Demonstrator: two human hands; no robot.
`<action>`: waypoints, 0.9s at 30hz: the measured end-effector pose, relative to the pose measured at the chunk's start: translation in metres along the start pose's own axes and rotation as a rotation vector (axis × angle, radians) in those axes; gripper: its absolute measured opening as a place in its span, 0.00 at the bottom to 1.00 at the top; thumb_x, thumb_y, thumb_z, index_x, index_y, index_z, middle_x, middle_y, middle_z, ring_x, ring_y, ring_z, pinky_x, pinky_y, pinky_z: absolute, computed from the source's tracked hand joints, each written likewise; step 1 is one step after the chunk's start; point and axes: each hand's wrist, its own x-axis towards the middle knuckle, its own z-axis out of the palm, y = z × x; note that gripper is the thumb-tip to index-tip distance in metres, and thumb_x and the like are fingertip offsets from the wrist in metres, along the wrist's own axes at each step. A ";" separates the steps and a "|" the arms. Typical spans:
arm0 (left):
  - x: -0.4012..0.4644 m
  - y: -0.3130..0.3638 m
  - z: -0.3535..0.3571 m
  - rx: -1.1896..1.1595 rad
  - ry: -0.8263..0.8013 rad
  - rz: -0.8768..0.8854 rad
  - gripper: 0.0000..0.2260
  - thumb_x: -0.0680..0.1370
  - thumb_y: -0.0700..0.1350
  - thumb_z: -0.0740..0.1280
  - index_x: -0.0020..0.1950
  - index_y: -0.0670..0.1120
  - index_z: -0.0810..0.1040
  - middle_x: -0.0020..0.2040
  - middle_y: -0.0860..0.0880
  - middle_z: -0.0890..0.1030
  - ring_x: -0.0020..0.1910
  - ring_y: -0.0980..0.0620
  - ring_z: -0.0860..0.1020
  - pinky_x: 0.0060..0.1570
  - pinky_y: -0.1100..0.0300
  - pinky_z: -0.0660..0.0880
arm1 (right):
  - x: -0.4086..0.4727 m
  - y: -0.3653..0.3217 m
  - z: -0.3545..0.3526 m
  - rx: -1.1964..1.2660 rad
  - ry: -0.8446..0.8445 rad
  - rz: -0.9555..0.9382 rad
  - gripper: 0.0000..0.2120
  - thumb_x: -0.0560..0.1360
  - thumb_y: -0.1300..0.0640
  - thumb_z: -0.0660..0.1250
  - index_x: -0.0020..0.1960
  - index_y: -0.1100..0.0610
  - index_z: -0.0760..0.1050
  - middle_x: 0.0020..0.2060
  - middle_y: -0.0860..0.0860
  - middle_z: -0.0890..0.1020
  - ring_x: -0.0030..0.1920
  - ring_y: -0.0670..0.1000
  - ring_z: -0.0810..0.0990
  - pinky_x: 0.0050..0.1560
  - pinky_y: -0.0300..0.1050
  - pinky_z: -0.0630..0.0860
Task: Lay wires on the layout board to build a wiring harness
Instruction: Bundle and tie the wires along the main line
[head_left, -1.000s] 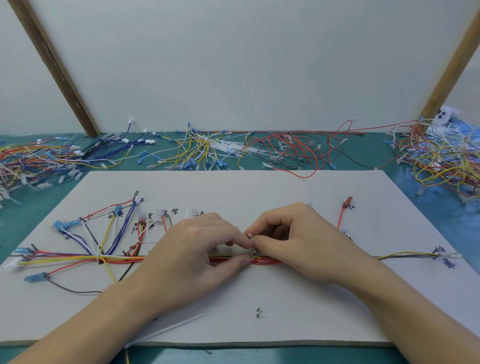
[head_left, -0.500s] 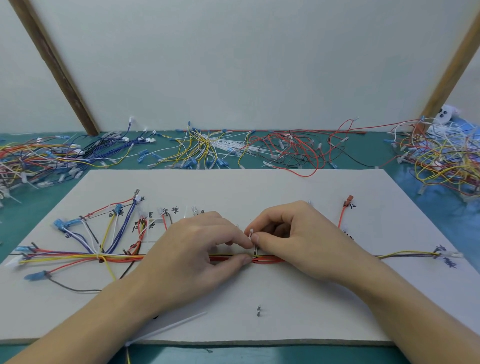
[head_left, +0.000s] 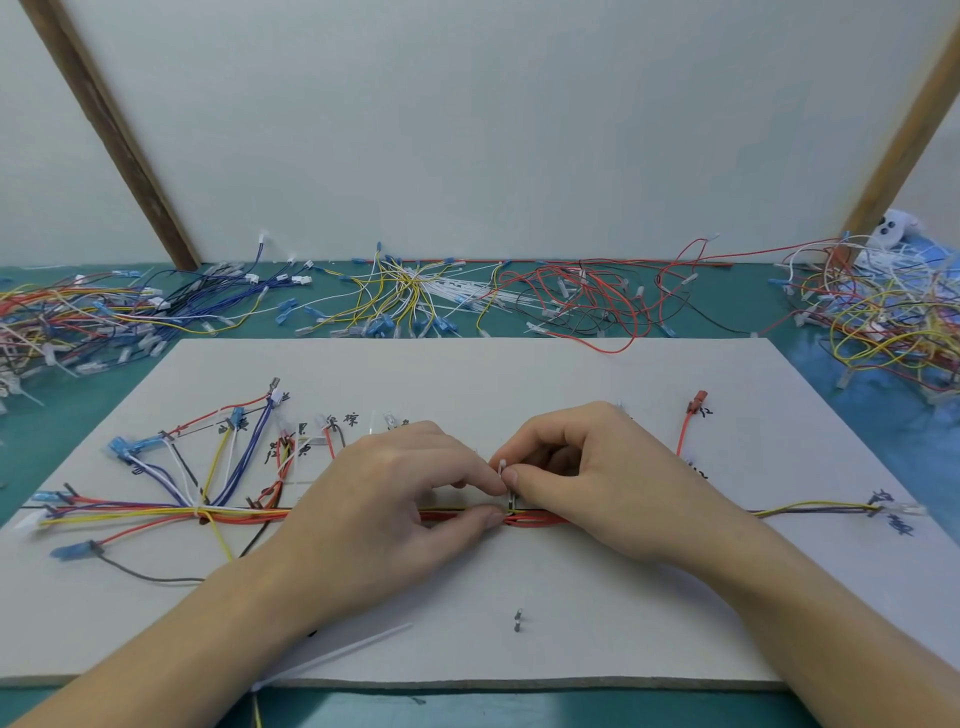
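Observation:
A white layout board (head_left: 519, 374) lies on the green table. Along its middle runs a bundle of coloured wires (head_left: 156, 512), fanning out at the left into blue-tipped branches. Both hands meet at the bundle's centre. My left hand (head_left: 395, 499) pinches the wires between thumb and forefinger. My right hand (head_left: 587, 473) pinches a small white cable tie (head_left: 503, 466) that stands up from the bundle. A thinner yellow and purple strand (head_left: 810, 506) goes on to the right edge, and a red wire (head_left: 684, 434) rises beside my right hand.
Heaps of loose wires lie behind the board: mixed colours at far left (head_left: 67, 317), yellow and white (head_left: 405, 296), red (head_left: 587, 301), and a tangle at right (head_left: 883, 317). A spare white cable tie (head_left: 337, 652) and a small metal pin (head_left: 518, 619) sit near the board's front edge.
Both hands stay at the bundle's centre; the fingers have shifted only slightly around the white tie.

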 end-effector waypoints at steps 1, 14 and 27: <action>0.000 0.000 0.000 0.001 -0.001 0.000 0.07 0.74 0.48 0.76 0.51 0.54 0.86 0.46 0.63 0.83 0.48 0.60 0.81 0.43 0.55 0.79 | 0.000 0.000 0.000 -0.001 0.000 0.001 0.06 0.77 0.59 0.72 0.47 0.50 0.86 0.34 0.46 0.85 0.33 0.40 0.79 0.36 0.32 0.72; 0.000 -0.001 0.000 0.005 -0.003 0.023 0.07 0.74 0.46 0.77 0.51 0.53 0.86 0.47 0.62 0.83 0.49 0.60 0.81 0.46 0.55 0.79 | 0.001 0.001 0.000 -0.006 0.005 0.001 0.06 0.77 0.59 0.71 0.47 0.50 0.86 0.34 0.46 0.85 0.33 0.41 0.79 0.36 0.34 0.73; 0.000 0.001 -0.001 0.014 -0.003 0.007 0.07 0.74 0.47 0.76 0.51 0.55 0.86 0.46 0.64 0.83 0.48 0.61 0.81 0.45 0.56 0.78 | 0.000 0.001 -0.001 -0.005 -0.016 -0.016 0.06 0.77 0.59 0.72 0.47 0.50 0.86 0.35 0.46 0.86 0.34 0.40 0.79 0.37 0.32 0.72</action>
